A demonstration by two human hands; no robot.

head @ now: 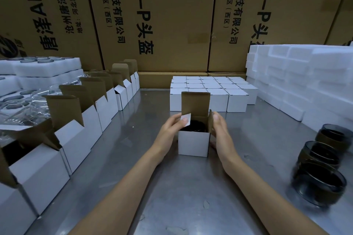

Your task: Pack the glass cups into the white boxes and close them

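Observation:
A small white box [193, 144] stands on the metal table in front of me, its brown lid flap upright at the back. A dark glass cup [194, 126] sits inside it, only its rim showing. My left hand [172, 128] is at the box's left side, thumb pressing the left side flap inward over the opening. My right hand [219, 128] lies against the right side, fingers straight, thumb at the raised right flap. Three dark glass cups [321, 185] stand at the right edge.
A row of open white boxes [89, 120] with raised brown flaps runs along the left. Closed white boxes [214, 89] form a block behind the one I handle. White foam pieces [305, 82] are stacked at right, foam trays [38, 68] with cups at left. Large cardboard cartons [172, 15] wall the back.

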